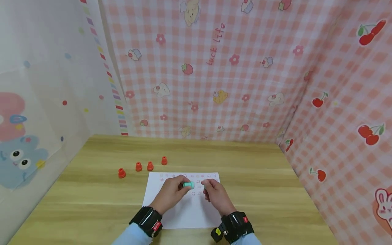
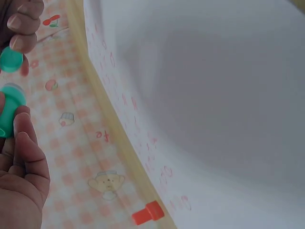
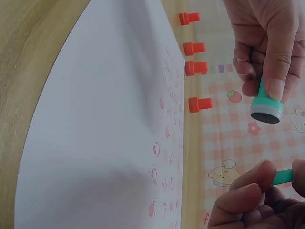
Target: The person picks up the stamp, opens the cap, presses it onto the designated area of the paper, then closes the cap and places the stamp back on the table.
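My left hand (image 1: 172, 192) pinches a mint-green stamp (image 1: 188, 184) over the upper part of the white sheet of paper (image 1: 183, 217). In the right wrist view the stamp's dark round face (image 3: 265, 117) shows below a pale rim, pointing toward my right hand. My right hand (image 1: 216, 196) pinches a small green cap (image 2: 11, 60) between thumb and finger. Cap and stamp are a short gap apart. Rows of small red and pink stamped prints (image 3: 156, 149) mark the top part of the paper, partly hidden by my hands in the head view.
Several red stamps (image 1: 139, 166) stand on the wooden table (image 1: 269, 190) behind and left of the paper. A pink checked cloth (image 1: 196, 81) hangs at the back, another cloth (image 1: 340, 102) at the right, and a white printed sheet (image 1: 46, 102) at the left.
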`<state>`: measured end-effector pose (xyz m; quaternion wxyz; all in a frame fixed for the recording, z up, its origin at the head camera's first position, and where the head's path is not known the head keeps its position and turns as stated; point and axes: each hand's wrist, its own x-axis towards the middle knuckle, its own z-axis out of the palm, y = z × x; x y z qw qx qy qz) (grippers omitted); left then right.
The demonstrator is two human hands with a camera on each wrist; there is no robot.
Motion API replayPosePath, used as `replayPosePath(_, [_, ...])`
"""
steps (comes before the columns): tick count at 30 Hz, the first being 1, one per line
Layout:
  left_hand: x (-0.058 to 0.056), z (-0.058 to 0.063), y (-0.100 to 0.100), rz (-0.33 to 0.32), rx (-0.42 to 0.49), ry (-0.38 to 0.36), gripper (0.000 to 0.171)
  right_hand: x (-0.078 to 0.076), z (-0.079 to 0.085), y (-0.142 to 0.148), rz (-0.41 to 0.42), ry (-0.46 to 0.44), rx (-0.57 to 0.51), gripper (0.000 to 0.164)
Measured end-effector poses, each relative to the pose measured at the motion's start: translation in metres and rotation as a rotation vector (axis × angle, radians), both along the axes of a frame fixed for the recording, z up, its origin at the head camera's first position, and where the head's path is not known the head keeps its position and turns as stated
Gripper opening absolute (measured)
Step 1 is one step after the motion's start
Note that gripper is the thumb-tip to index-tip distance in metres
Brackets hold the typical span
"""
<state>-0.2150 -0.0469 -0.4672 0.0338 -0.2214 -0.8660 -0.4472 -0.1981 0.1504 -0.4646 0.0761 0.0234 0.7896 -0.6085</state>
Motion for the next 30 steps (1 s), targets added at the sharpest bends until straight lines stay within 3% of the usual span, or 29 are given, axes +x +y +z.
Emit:
replayPosePath(11, [-0.006,0.014,-0.01,0.057,-0.101,-0.02,0.014,-0.003,0.004,0.006,-0.032,0.016,0.022,0.036])
replayPosePath(18, [-0.007,0.011,-0.014,0.069,-0.171,-0.046,0.013,0.001,0.004,0.008,-0.05,-0.003,0.026,0.037])
replayPosePath(30, [-0.008,0.007,-0.016,0.036,-0.237,-0.024,0.007,0.001,0.004,0.01,-0.059,-0.006,0.043,0.036])
